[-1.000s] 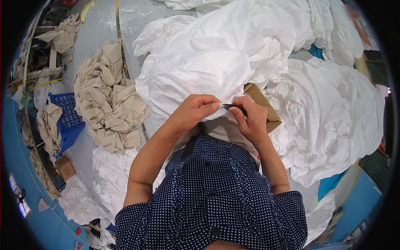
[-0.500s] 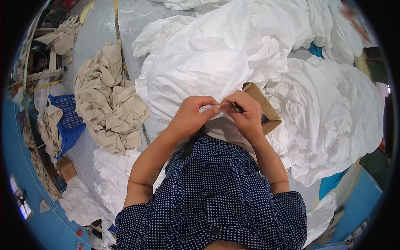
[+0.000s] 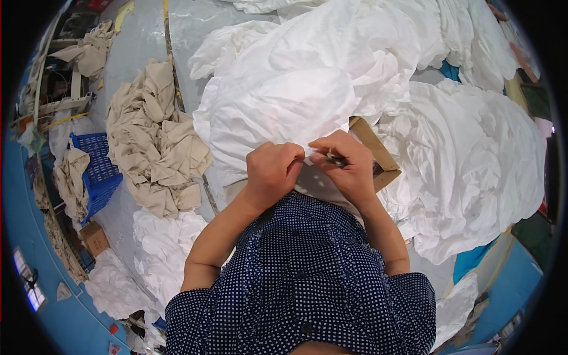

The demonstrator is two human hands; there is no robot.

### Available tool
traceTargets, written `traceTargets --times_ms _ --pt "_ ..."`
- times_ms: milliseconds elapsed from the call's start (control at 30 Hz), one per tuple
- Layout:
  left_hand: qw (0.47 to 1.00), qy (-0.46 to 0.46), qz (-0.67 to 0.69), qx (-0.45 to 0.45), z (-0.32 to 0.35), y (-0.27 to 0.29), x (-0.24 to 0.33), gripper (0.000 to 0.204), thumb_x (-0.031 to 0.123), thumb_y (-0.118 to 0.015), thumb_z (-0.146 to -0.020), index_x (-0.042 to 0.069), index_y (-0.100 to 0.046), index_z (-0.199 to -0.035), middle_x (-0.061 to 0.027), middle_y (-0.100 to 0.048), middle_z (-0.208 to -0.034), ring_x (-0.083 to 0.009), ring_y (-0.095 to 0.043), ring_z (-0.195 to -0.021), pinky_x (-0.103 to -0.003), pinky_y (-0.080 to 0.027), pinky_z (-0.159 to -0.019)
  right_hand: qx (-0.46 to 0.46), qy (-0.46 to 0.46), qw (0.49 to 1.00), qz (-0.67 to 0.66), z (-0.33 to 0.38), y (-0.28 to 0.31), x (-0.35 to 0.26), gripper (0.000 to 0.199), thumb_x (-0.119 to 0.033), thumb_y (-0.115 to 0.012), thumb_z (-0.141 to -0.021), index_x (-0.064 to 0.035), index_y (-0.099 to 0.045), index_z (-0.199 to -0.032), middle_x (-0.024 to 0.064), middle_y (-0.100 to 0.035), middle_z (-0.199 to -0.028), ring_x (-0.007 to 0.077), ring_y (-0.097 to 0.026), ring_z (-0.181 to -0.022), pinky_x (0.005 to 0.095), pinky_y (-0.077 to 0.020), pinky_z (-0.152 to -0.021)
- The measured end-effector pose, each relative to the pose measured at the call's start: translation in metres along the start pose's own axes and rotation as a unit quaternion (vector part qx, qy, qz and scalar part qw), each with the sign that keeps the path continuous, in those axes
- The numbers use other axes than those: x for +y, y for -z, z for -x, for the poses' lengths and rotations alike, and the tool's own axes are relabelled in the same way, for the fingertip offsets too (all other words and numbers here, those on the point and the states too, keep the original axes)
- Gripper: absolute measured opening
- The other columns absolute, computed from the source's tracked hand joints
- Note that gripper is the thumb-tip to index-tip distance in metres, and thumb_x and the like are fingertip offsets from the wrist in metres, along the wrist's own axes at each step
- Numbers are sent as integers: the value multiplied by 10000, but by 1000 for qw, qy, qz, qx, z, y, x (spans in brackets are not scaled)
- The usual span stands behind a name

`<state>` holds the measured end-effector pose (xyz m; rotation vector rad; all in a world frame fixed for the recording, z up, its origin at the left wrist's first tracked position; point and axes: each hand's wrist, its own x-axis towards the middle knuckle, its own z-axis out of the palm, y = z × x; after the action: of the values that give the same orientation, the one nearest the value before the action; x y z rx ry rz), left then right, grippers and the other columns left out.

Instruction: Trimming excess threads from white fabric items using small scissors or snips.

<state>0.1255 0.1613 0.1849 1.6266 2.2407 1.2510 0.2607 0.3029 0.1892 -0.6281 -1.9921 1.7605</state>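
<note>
A large heap of white cloth (image 3: 278, 106) spreads in front of me, and both my hands are at its near edge. My left hand (image 3: 272, 173) is closed on the edge of this cloth, knuckles up. Close beside it, my right hand (image 3: 348, 165) is bent with thumb and forefinger nearly together at the cloth's edge. A small dark metal tool (image 3: 338, 161) is tucked in the right hand's fingers; most of it is hidden, so its kind cannot be told. Just right of that hand stands an open cardboard box (image 3: 378, 148), its inside mostly covered.
Beige cloth (image 3: 154, 142) lies heaped at left, beside a blue plastic basket (image 3: 100, 177) and a small carton (image 3: 94, 239). More white cloth (image 3: 473, 171) piles up at right. White cloth (image 3: 168, 248) also lies at lower left on the grey surface (image 3: 136, 53).
My left hand has rolled over so its knuckles face up, hiding its fingertips. My right hand's fingers have shifted slightly, and the hands' fingertips are a little farther apart.
</note>
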Motion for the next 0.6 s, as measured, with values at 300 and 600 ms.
traceTargets --times_ms 300,600 --pt "998 52 34 0 5 -4 -1 190 -62 -701 -717 59 -590 -814 -75 -623 -692 -264 -607 -597 -355 -465 -544 -15 11 1000 7 1 4 7 89 49 -613 -808 -24 -590 -853 51 -569 -755 152 -543 -644 261 -434 -600" --pt "997 56 43 10 6 -7 1 191 -69 -704 -718 59 -601 -816 -64 -629 -695 -236 -608 -588 -336 -463 -529 16 13 996 81 7 -6 -3 156 31 -719 -789 -31 -692 -930 25 -663 -794 93 -611 -691 243 -481 -613"
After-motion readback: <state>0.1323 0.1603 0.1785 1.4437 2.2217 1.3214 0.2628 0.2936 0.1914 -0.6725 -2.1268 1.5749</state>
